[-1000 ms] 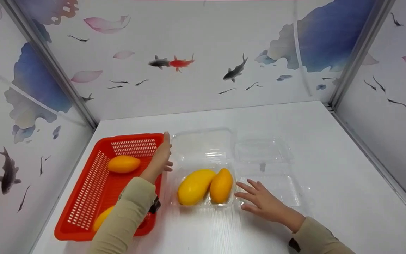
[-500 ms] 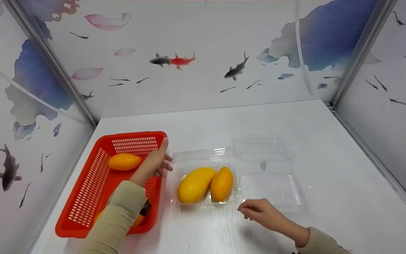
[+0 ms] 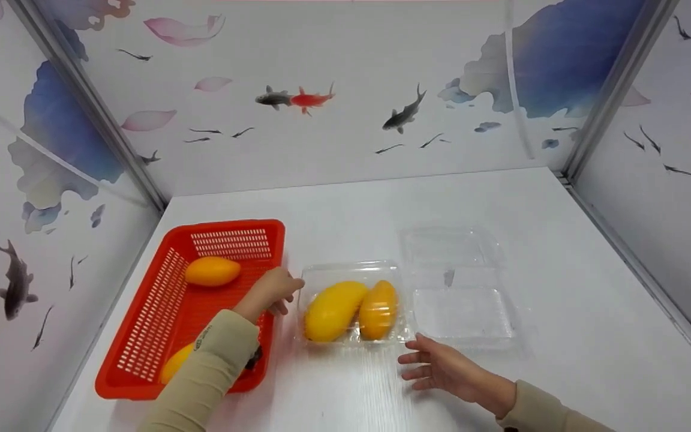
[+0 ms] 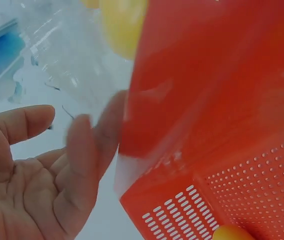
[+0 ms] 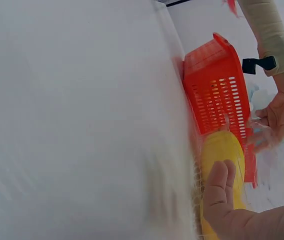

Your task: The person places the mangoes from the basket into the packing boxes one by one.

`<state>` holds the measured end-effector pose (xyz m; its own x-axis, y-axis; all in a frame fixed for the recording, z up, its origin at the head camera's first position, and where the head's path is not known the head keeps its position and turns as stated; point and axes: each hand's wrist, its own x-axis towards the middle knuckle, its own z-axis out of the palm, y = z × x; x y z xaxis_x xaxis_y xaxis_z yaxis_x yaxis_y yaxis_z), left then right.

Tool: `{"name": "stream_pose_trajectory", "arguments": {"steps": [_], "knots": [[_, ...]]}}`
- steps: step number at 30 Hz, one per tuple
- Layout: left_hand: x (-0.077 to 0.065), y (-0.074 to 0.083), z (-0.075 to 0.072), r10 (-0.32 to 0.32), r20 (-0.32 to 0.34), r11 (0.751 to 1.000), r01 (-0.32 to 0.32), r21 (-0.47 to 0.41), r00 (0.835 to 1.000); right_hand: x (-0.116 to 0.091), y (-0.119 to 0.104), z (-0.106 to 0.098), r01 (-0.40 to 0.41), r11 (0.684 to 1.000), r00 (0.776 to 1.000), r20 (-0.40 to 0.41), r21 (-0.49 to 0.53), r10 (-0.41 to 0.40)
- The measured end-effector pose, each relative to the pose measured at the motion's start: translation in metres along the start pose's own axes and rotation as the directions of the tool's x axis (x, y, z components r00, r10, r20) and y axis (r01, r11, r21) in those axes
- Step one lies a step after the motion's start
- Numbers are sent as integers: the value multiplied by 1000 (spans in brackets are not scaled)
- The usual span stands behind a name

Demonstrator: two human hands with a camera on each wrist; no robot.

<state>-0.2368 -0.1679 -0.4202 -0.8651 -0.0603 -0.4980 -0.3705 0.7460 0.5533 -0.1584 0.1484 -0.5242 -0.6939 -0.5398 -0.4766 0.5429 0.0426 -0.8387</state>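
A clear plastic clamshell box [image 3: 345, 267] holds a large yellow mango [image 3: 335, 311] and a smaller orange mango [image 3: 378, 309], its lid lying over them. My left hand [image 3: 269, 290] is at the box's left edge, beside the red basket; in the left wrist view its fingers are spread and loosely bent, with nothing gripped. Near the front right corner of the box, my right hand [image 3: 441, 369] has its fingers extended and apart. In the right wrist view, the right hand [image 5: 232, 212] overlaps the yellow mango [image 5: 223, 150].
The red perforated basket [image 3: 225, 224] stands at left with an orange mango [image 3: 212, 272] at its back and another mango [image 3: 176, 363] at its front, partly behind the left sleeve. A second clear box [image 3: 462, 312] lies unfolded at right. Printed panels [image 3: 333, 144] enclose the table.
The box's lid has swung from standing back behind the mangoes to lying over them. My left hand has come down to the box's left edge; my right hand has moved toward the front edge.
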Motion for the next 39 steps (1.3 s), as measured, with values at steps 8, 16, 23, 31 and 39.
{"name": "stream_pose_trajectory", "arguments": {"steps": [8, 16, 23, 31, 39], "knots": [[-6, 2, 5, -11, 29, 999, 10, 44, 1000, 7, -6, -7, 43, 995, 998, -56, 91, -38], [-5, 5, 8, -47, 95, 992, 35, 121, 994, 17, -12, -1, 49, 992, 994, -99, 112, -38], [-5, 3, 12, -46, 114, 988, 29, 151, 992, 23, -10, 5, 40, 990, 994, -107, 134, -26], [-7, 8, 19, -47, 138, 988, 25, 154, 989, 24, -7, 2, 100, 974, 991, -109, 204, -79], [-12, 18, 35, 24, 133, 983, -48, 180, 991, 23, -7, -15, 147, 969, 982, -143, 198, -120]]}}
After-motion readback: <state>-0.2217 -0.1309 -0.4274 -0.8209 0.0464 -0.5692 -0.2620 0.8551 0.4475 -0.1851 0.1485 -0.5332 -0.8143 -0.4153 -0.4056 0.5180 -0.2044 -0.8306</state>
